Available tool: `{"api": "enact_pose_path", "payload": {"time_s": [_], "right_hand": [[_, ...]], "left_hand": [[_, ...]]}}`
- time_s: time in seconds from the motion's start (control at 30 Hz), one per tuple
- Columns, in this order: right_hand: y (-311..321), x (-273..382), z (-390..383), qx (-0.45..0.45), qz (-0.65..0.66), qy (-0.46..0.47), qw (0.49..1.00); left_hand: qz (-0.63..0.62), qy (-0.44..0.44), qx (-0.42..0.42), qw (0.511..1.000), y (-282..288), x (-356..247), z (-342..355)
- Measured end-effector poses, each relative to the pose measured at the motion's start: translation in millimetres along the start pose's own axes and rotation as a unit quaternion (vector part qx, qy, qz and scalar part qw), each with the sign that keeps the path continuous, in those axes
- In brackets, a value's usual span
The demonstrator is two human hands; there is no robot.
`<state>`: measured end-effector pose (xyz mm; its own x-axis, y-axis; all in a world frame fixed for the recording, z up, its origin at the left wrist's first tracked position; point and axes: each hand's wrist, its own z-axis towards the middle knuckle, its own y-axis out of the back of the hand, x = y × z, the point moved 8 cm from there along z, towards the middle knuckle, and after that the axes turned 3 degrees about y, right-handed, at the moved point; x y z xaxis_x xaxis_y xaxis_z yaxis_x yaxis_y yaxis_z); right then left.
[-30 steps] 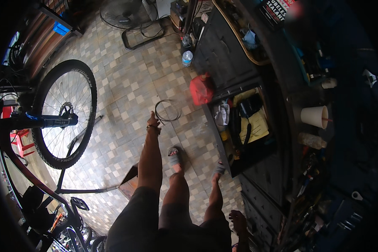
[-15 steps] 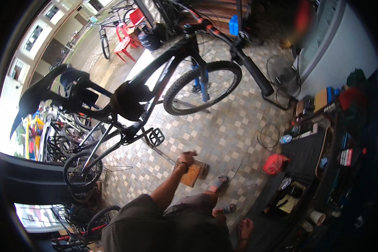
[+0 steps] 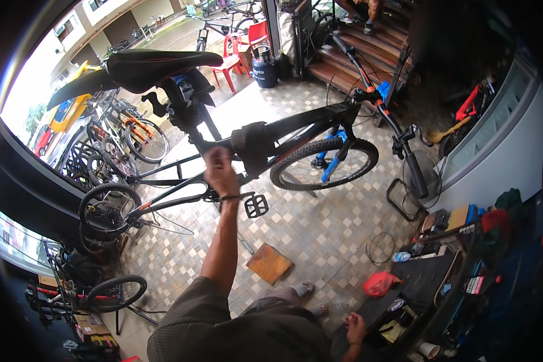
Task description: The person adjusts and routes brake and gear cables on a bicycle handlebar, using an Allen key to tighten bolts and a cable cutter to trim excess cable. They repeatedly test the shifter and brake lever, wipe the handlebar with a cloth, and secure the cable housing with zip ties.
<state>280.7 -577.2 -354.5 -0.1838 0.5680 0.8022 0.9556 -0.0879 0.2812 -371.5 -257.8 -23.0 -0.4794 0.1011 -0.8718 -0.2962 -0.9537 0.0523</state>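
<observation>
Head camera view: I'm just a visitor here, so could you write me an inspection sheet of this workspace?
Surface: patchwork-patterned tiled floor.
Things at hand: mountain bike with black saddle and dark frame bag.
Clutter: brown wooden block, red plastic bag and clear bottle.
Hands: left hand blurred, in front of the bike frame, contact unclear; right hand beside the dark cabinet, fingers loosely curled, nothing seen in it.
Cables: thin loop on the tiles; its exact kind cannot be told.
Surroundings: red chairs, gas cylinder, wooden stairs with someone's legs, and more bikes.
</observation>
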Motion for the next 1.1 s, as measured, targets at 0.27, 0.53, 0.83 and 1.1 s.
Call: {"api": "enact_pose_path", "payload": {"time_s": [0.27,0.53,0.83,1.1], "right_hand": [[2.3,-5.4,-13.7,0.030,-0.171,0.008,0.985],[29.1,73.0,-7.0,-0.028,-0.203,0.097,0.974],[20.1,84.0,-23.1,0.033,-0.265,0.100,0.958],[33.4,46.5,-60.6,0.002,-0.105,0.140,0.985]], "left_hand": [[0.366,-0.456,0.068,0.808,44.2,-70.7,343.4],[0.549,-0.213,0.270,0.762,-68.9,15.7,385.4],[0.533,-0.180,0.180,0.807,-20.6,50.9,437.0],[0.138,-0.294,-0.045,0.945,180.3,-9.4,373.4]]}}
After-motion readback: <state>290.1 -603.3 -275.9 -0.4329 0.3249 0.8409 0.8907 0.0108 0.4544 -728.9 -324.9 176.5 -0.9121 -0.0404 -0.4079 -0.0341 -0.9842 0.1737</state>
